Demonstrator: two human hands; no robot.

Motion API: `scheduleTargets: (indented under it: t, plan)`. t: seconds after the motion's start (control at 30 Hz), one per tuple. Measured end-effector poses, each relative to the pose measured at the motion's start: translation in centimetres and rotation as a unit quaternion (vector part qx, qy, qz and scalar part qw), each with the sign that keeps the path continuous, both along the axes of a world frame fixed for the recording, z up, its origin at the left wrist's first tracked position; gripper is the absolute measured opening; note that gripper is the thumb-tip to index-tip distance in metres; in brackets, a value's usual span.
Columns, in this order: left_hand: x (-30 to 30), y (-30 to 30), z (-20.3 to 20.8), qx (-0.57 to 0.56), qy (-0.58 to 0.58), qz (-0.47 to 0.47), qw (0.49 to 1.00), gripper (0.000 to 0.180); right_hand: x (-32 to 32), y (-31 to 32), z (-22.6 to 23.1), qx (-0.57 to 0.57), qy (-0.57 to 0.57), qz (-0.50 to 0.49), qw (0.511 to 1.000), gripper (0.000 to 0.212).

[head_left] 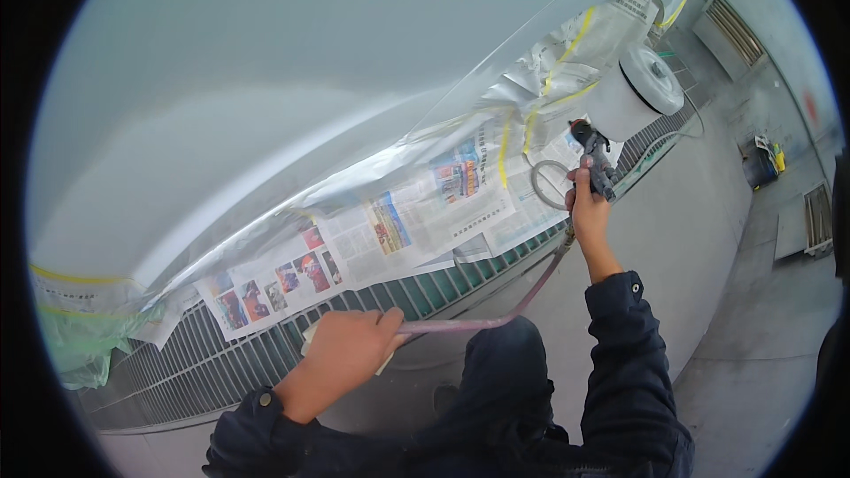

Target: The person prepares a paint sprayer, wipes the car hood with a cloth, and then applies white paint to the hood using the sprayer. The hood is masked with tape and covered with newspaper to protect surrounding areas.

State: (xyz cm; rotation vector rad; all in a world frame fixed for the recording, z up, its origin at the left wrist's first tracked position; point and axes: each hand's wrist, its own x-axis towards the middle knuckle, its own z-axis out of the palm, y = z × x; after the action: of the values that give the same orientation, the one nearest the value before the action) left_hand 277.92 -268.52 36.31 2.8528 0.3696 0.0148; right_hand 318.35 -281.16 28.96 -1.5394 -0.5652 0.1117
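My right hand point(588, 211) is closed round the grip of a dark spray gun point(598, 168). A large white cup with a lid point(620, 97) is at the gun's head. From below the gun, a pinkish air hose point(469, 326) runs down and left to my left hand point(350, 350), whose fingers are wrapped round it. Pale edges of something thin, perhaps a cloth, show beside that hand. Ahead of both hands curves a grey, partly glossy car body panel point(266, 71). Newspaper sheets point(416, 221) mask its lower edge, held by yellow tape point(505, 155).
A metal floor grating point(425, 290) runs beneath the newspaper. Light green film point(84, 345) hangs at the far left. A thin grey hose point(542, 184) loops beside the gun. A black container with a yellow item point(761, 164) and louvred vents point(733, 35) are by the right wall.
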Motion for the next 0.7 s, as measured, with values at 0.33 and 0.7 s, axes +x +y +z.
scheduleTargets:
  t: [0.33,0.7]
  plan:
    - [-8.4,-0.1,2.9,-0.071,-0.031,0.021,0.997,0.028,-8.8,0.9,3.1,-0.035,0.019,0.108,0.993,0.027]
    - [-27.2,-0.2,2.1,-0.110,-0.067,0.145,0.981,0.032,-29.1,4.8,7.9,-0.107,0.066,0.283,0.951,0.019]
